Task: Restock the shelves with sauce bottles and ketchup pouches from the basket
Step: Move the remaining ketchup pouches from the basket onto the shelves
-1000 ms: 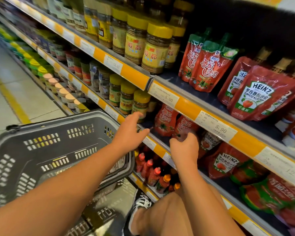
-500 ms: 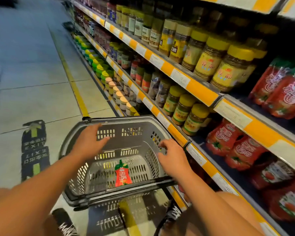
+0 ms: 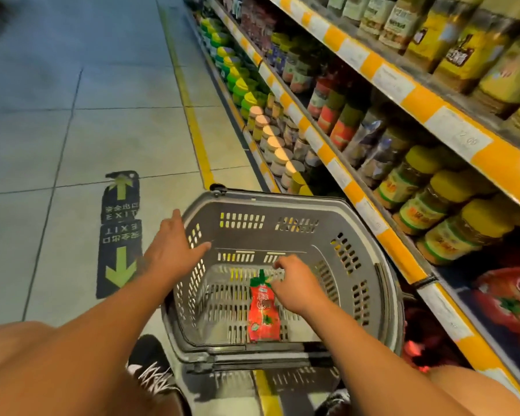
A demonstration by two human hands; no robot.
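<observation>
A grey plastic basket point(image 3: 282, 199) stands on the floor in front of me, against the shelf. One red ketchup pouch point(image 3: 263, 313) with a green cap lies on its bottom. My right hand point(image 3: 297, 286) reaches down inside the basket, its fingers loosely curled just right of the pouch's cap, thumb close to the pouch's shoulder; no hold on it shows. My left hand point(image 3: 174, 250) hovers over the basket's left rim with fingers straight and nothing in it. More red ketchup pouches point(image 3: 511, 298) lie on the shelf at the right edge.
Yellow-edged shelves point(image 3: 403, 253) run along the right, packed with yellow-lidded jars point(image 3: 451, 211) and bottles. A yellow floor line point(image 3: 192, 121) and a dark exit sticker point(image 3: 119, 235) mark the tiled aisle to the left. My shoe point(image 3: 150, 367) is beside the basket's near left corner.
My view swung from the shelf down to the basket. Both hands left the shelf; the right went from the basket's rim down to the pouch, the left shifted along the left rim.
</observation>
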